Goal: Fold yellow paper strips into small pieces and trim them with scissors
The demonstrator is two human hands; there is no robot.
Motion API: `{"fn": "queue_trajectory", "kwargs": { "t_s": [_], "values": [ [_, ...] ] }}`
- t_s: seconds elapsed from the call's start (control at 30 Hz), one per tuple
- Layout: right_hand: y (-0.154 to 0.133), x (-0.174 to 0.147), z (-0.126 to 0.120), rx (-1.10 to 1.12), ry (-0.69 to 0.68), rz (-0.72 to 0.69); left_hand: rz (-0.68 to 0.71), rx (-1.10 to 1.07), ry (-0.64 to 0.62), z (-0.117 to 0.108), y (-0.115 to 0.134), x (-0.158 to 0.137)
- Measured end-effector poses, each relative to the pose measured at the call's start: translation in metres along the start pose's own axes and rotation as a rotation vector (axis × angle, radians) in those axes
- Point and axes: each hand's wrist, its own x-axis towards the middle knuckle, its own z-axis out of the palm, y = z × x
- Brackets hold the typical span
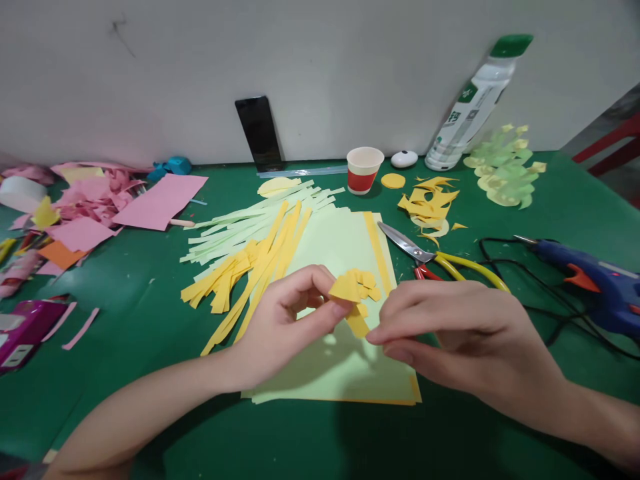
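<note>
Left hand [286, 319] partly hides yellow paper [345, 289] (glue gun [600, 283] cropped)

The folded paper piece [345, 289] between the left hand [295, 310] and right hand [455, 327] is plain yellow, as are the small paper bits [369, 279] just beyond it. Beneath both hands, the sheets [330, 373] show pale green, edged here and there in yellow. Beyond the left hand lie yellow strips [240, 270] and pale mint ones; farther left, pink paper [160, 200] with an orange piece [60, 255]. Past the right hand, the scissors [423, 254] mix silver with yellow and red handles — and to its right, the glue gun [600, 272] is dark blue, its trigger orange-red. Ahead, the cup [362, 181] is cream above red; the bottle [465, 123] is white, green-capped — its blurred print perhaps green and grey.
</note>
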Motion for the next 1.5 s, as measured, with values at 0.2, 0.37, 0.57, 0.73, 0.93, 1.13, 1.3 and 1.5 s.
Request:
{"fn": "queue_trajectory", "kwargs": {
  "t_s": [0.2, 0.37, 0.57, 0.73, 0.93, 1.13, 1.3, 1.5],
  "values": [
    [0.003, -0.003, 0.001, -0.083, 0.011, 0.024, -0.057, -0.016, -0.026, 0.000, 0.001, 0.001],
    [0.008, 0.001, 0.002, -0.202, 0.038, 0.005, -0.090, -0.043, -0.044, 0.002, 0.002, -0.001],
    [0.012, 0.004, 0.010, 0.061, 0.059, 0.141, -0.088, -0.062, -0.058, 0.002, 0.000, -0.001],
    [0.013, 0.003, 0.019, 0.206, 0.092, 0.287, -0.069, -0.130, -0.068, 0.005, -0.006, -0.001],
    [0.016, 0.000, 0.024, 0.240, 0.075, 0.262, -0.051, -0.067, -0.068, 0.006, -0.010, 0.000],
    [0.019, -0.004, 0.021, 0.193, 0.032, 0.116, 0.010, 0.060, -0.084, 0.004, -0.013, 0.001],
    [0.024, -0.009, 0.017, 0.173, -0.044, 0.060, -0.027, 0.054, -0.095, 0.002, -0.013, 0.000],
    [0.027, -0.007, 0.024, 0.159, 0.010, 0.026, 0.001, 0.118, -0.117, 0.003, -0.011, 0.001]
  ]
}}
